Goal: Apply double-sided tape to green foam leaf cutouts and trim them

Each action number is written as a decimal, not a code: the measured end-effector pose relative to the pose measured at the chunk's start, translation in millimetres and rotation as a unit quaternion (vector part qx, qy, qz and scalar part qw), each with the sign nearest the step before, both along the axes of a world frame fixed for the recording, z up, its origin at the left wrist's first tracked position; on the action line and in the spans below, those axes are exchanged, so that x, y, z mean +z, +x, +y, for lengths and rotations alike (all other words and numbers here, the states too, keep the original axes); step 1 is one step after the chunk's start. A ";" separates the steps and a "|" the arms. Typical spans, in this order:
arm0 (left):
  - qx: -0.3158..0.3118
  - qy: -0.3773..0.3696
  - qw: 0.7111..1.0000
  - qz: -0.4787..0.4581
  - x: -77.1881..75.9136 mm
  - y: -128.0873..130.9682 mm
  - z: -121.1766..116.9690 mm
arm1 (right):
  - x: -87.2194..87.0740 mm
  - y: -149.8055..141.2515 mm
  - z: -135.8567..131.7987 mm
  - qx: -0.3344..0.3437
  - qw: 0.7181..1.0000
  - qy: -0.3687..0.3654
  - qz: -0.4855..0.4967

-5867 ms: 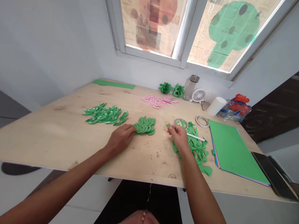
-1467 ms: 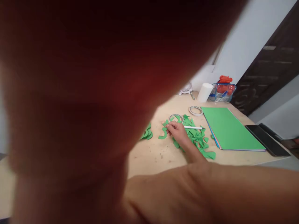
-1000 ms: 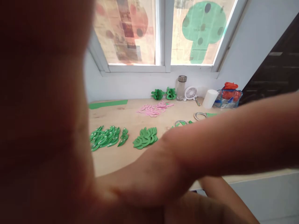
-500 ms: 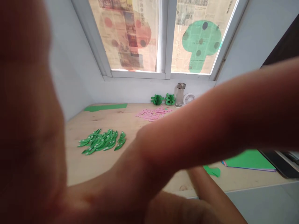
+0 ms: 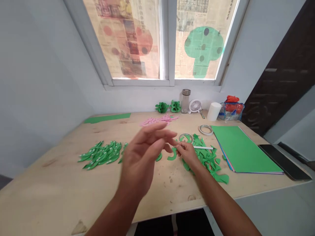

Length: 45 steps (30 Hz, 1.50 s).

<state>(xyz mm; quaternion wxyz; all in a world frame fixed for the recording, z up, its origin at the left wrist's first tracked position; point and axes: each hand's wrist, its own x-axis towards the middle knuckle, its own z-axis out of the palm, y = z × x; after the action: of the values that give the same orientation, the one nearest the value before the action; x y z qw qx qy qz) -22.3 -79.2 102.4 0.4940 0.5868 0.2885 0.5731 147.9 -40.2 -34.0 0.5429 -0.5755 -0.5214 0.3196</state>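
My left hand [image 5: 141, 157] is raised above the middle of the table, fingers half curled and apart, with nothing visible in them. Just to its right, my right hand [image 5: 187, 154] has thumb and forefinger pinched together; what they hold, if anything, cannot be made out. A curved green paper piece [image 5: 172, 156] shows below the right fingertips. Green paper scraps [image 5: 209, 160] spread around and beyond the right hand. A white pen [image 5: 203, 147] lies over them. Left of my left hand is a pile of green paper leaf shapes [image 5: 104, 154] with white spots.
Two tape rolls [image 5: 206, 129] [image 5: 186, 138], a green paper stack [image 5: 246, 150] and a dark tablet-like slab [image 5: 284, 162] are at right. Pink cutouts [image 5: 157, 120], green paper balls [image 5: 162, 107], a bottle [image 5: 185, 101], a fan [image 5: 195, 106] and a white roll [image 5: 214, 111] stand farther back.
The arm and hand that loomed close to the camera have dropped away. Both hands are now over the table near each other, and the scraps, tape rolls and pen have come into sight.
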 end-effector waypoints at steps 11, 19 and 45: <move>-0.076 -0.102 0.961 0.245 -99.1 28.0 80.3 | 5.1 2.2 4.5 0.016 1.000 -0.002 -0.001; -0.147 -0.193 0.951 0.191 -103.3 29.5 80.4 | 2.2 1.5 5.2 0.013 1.000 -0.016 -0.022; -0.032 -0.196 0.977 0.083 -148.5 41.8 80.7 | 5.6 39.3 3.7 -0.172 0.930 -0.065 -0.318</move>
<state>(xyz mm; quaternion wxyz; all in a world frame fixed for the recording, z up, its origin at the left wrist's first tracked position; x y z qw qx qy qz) 19.6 1.5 -46.0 0.5921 0.5327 0.4162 0.4386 187.2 -36.5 -28.4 0.3567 -0.7619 -0.5379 0.0550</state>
